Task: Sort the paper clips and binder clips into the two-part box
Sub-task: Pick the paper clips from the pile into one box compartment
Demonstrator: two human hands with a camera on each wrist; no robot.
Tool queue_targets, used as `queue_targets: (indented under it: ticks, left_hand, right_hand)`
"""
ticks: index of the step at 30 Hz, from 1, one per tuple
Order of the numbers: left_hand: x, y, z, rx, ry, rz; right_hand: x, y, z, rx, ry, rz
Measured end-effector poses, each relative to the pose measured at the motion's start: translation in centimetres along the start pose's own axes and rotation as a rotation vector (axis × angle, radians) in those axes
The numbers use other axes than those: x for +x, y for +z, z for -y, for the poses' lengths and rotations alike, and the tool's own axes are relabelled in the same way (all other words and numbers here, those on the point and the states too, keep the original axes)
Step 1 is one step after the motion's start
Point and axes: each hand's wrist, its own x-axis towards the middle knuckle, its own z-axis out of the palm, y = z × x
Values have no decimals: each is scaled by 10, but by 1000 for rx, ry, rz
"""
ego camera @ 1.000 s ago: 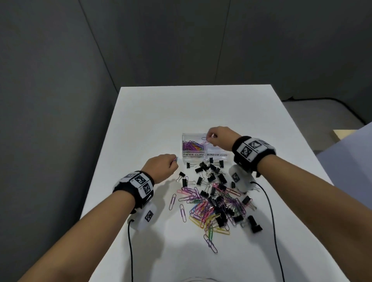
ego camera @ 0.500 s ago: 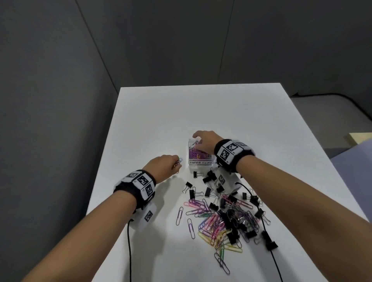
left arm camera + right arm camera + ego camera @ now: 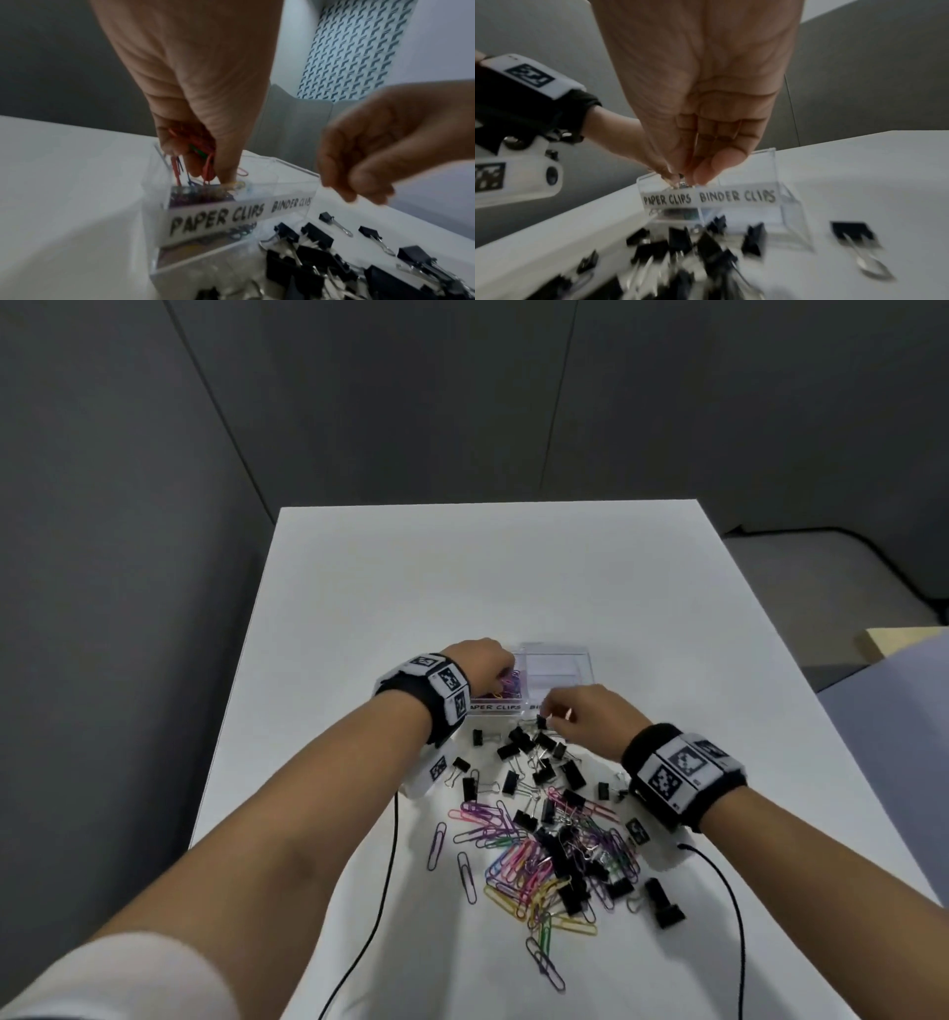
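The clear two-part box [image 3: 585, 654] stands mid-table, labelled PAPER CLIPS [image 3: 216, 220] on the left and BINDER CLIPS [image 3: 736, 196] on the right. My left hand [image 3: 500, 683] is over the left compartment and holds a small bunch of coloured paper clips [image 3: 197, 152], fingertips dipping in. Purple paper clips [image 3: 154, 683] lie in that compartment. My right hand [image 3: 552, 716] is just in front of the box and pinches a black binder clip [image 3: 541, 722] at the top of the loose pile. In the right wrist view its fingertips [image 3: 706, 172] are closed on the clip.
Black binder clips [image 3: 534, 762] are scattered right before the box. Nearer me lies a mixed heap of coloured paper clips [image 3: 513, 865] and more binder clips. Two black cables [image 3: 393, 839] run from the wrists across the white table [image 3: 411, 588]. Its left edge is near my left arm.
My left hand moved right from beside the box to over the paper clip compartment. My right hand drew back from the box and took hold of a binder clip.
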Motion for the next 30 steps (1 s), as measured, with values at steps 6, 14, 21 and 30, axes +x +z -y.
queue_targets:
  ticks: [6,14,21,30]
  left_hand:
    - [-9,5,-3,29,65,-147]
    - [-59,38,-21,91,280,-248]
    - [-73,77,-62,128,339,-81]
    - [-51,87,-101,168,163,-71]
  right_hand:
    - [-22,17,-29,-98,52,102]
    - [-55,42,-38,-314,84,238]
    - [-62,57,-36,-298,106,103]
    - [-71,54,-36,-300,94,-4]
